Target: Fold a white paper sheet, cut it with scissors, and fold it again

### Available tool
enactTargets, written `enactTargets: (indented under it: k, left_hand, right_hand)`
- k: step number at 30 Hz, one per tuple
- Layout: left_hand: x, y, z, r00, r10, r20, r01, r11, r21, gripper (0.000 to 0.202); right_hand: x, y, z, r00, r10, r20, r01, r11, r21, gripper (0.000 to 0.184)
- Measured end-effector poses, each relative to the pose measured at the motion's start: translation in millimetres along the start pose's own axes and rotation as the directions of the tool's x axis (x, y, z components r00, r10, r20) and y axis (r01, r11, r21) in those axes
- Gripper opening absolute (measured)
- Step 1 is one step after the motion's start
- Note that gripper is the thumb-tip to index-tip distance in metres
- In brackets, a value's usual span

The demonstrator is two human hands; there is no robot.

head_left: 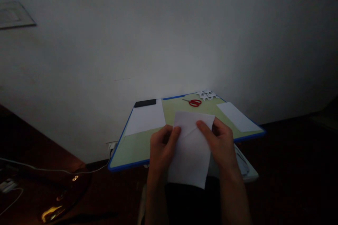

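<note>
A white sheet of paper (191,158) hangs upright between my hands, in front of the table's near edge. My left hand (164,144) pinches its left side, thumb on the face turned to me. On the upper right, my right hand (219,139) grips it, thumb pressed flat near the top and fingers behind. A faint slanting crease or edge runs across the upper part of the paper. The fingers behind the sheet are partly hidden.
The blue-rimmed green table (132,151) stands against the wall. On it lie red-handled scissors (194,103), white paper cutouts (207,95), a white sheet (148,117) under a dark flat object (145,103), and another sheet (237,117) at right. A white cable (52,171) runs at lower left.
</note>
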State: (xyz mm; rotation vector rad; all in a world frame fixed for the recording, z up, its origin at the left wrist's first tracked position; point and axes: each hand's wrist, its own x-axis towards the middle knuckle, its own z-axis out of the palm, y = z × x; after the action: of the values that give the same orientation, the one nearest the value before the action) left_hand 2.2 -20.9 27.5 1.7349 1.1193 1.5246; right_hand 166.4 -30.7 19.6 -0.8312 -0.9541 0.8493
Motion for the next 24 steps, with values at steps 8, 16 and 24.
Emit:
enactTargets:
  k: [8, 16, 24]
  left_hand:
    - [4, -3, 1.0, 0.999, -0.033, 0.003, 0.033, 0.998, 0.057, 0.035]
    - [5, -5, -7.2, 0.995, -0.04, 0.092, 0.041, 0.999, -0.008, 0.031]
    - [6, -11, -6.8, 0.979, -0.081, 0.189, 0.076, 0.997, 0.035, 0.031]
  right_hand:
    - [3, 3, -4, 0.998, -0.051, -0.041, 0.047, 0.996, -0.081, 0.026]
    - [4, 0, -1, 0.974, -0.145, -0.172, 0.135, 0.988, -0.069, 0.024]
    - [4, 1, -8, 0.966, -0.127, -0.225, 0.107, 0.989, -0.099, 0.025]
